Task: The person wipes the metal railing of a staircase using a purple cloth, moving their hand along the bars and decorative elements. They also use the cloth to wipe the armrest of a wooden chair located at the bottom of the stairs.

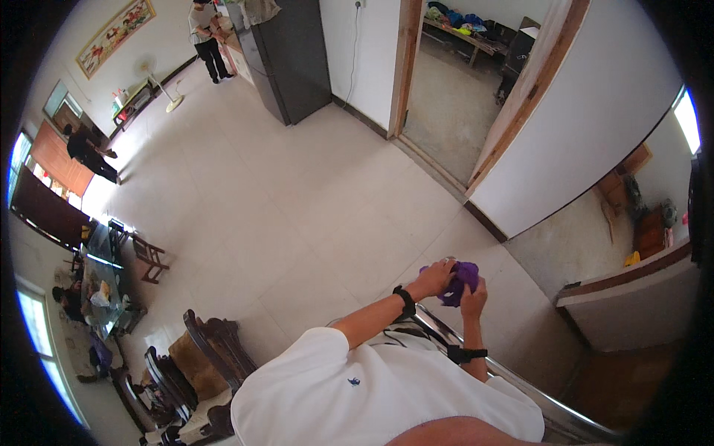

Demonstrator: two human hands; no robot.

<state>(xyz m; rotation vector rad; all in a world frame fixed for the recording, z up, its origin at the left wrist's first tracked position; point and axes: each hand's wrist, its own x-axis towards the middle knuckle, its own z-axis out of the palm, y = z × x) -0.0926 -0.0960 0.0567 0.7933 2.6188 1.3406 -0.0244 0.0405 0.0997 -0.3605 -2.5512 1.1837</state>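
Note:
A bunched purple cloth (464,279) is held up in front of me, just past the near end of a shiny metal handrail (438,324). My left hand (436,279) grips its left side, with the fingers curled over the fabric. On the right edge, my right hand (473,296) pinches the cloth between thumb and fingers. Folds hide part of the fingertips of both hands. Each wrist wears a black band. The handrail passes under my forearms and slants down towards the lower right.
Carved wooden chairs (215,357) stand at lower left. A glass-topped table (103,279) lies beyond, with a seated person beside it. Two more people stand further off, one near a dark refrigerator (293,61). A doorway (446,100) opens ahead; a low wall (625,312) edges the right.

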